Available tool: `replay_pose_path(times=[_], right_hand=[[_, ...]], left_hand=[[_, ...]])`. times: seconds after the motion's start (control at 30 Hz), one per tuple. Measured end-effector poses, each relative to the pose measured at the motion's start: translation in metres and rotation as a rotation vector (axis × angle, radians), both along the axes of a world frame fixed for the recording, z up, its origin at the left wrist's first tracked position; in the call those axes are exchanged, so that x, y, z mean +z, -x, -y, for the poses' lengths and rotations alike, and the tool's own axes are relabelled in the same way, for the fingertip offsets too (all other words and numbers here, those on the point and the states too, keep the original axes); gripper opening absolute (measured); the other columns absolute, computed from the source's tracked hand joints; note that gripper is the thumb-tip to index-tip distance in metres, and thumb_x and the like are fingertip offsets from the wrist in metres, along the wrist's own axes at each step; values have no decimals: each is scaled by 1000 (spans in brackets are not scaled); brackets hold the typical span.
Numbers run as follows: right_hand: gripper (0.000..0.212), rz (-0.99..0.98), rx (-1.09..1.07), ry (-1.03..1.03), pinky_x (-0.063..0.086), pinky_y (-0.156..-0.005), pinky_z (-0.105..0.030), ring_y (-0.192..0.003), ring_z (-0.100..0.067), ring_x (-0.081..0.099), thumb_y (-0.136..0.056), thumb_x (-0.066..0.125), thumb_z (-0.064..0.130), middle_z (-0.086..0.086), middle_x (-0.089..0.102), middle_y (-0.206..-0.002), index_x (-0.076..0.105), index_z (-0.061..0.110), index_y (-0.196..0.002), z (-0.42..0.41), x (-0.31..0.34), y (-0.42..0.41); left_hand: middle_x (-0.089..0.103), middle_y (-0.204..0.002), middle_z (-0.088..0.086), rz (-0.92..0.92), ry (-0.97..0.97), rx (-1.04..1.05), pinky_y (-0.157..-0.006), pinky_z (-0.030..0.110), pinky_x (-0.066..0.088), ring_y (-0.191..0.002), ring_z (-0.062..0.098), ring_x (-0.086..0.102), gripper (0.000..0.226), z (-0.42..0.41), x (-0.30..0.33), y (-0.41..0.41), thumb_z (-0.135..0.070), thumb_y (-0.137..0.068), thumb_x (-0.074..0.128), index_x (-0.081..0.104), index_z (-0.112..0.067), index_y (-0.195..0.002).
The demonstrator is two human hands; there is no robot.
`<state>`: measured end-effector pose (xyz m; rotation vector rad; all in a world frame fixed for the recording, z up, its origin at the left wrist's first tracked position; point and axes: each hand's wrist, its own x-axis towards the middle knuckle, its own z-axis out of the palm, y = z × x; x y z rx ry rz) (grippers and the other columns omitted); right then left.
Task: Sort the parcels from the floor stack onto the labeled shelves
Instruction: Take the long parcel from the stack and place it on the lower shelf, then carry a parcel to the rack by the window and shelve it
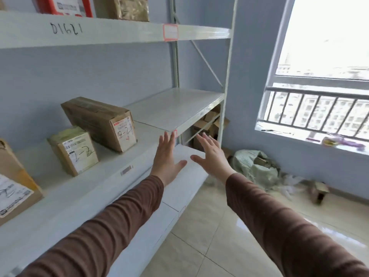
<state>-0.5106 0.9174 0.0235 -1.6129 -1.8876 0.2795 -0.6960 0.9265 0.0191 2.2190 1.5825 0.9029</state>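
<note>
Empty hands between parcels, reaching past the shelf's front edge.

Both the left hand (166, 156) and right hand (212, 156) are spread flat, fingers apart, holding nothing, probably heading for the next parcel. Two boxes marked 2-2, a long box (99, 121) and a small box (73, 151), sit on the middle shelf (175, 108) with labels facing its front edge, likely so they can be read. More cartons (207, 124) lie on the floor by the shelf's right end.

White shelf (151, 140) with three seemingly "2-2"-marked parcels (99, 122).
</note>
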Motion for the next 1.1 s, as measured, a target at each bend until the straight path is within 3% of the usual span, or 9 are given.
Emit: replay_pose_path(times=[0.23, 0.37, 0.5, 0.7, 0.87, 1.1], right_hand=[[84, 240, -460, 32, 15, -125, -53, -158, -24, 5, -93, 65, 48, 0, 13, -171, 20, 31, -161, 159, -13, -172], [83, 268, -729, 127, 9, -124, -60, -158, -26, -2, -95, 63, 46, -1, 4, -172, 16, 29, -162, 292, -17, -252], [83, 296, -1001, 221, 7, -124, -59, -158, -25, -4, -97, 60, 46, 0, 1, -172, 13, 31, -163, 442, -24, -303], [85, 322, -1333, 399, 4, -122, -62, -157, -31, -6, -97, 57, 51, -2, -5, -172, 8, 31, -163, 665, -42, -341], [82, 210, -1542, 478, 2, -123, -61, -157, -29, -14, -100, 55, 46, 0, -11, -171, 5, 31, -163, 826, -63, -341], [81, 26, -1749, 587, 5, -122, -63, -157, -29, -10, -100, 56, 44, 0, -9, -172, 7, 29, -163, 972, -106, -326]], left_hand=[[-18, -167, 4, -305, -60, -394, -125, 42, -2, -153, 26, -20, 107, 54, -4, -194, -50, -89, 66, -8, -22, -160], [-28, -164, 1, -417, -110, -651, -123, 43, -9, -150, 25, -27, 107, 145, -5, -315, -53, -90, 63, -14, -25, -159], [-25, -165, 2, -477, -191, -884, -121, 41, -13, -150, 25, -27, 106, 272, -8, -414, -51, -90, 65, -11, -25, -160], [-26, -165, 1, -530, -291, -1204, -124, 45, -9, -150, 23, -28, 108, 495, -28, -511, -52, -87, 66, -9, -26, -160], [-24, -165, 2, -541, -328, -1458, -124, 46, -8, -150, 25, -28, 108, 660, -50, -553, -55, -87, 65, -9, -25, -160], [-25, -165, 2, -632, -260, -1693, -124, 44, -9, -150, 24, -27, 109, 801, -98, -590, -52, -88, 67, -11, -26, -160]])
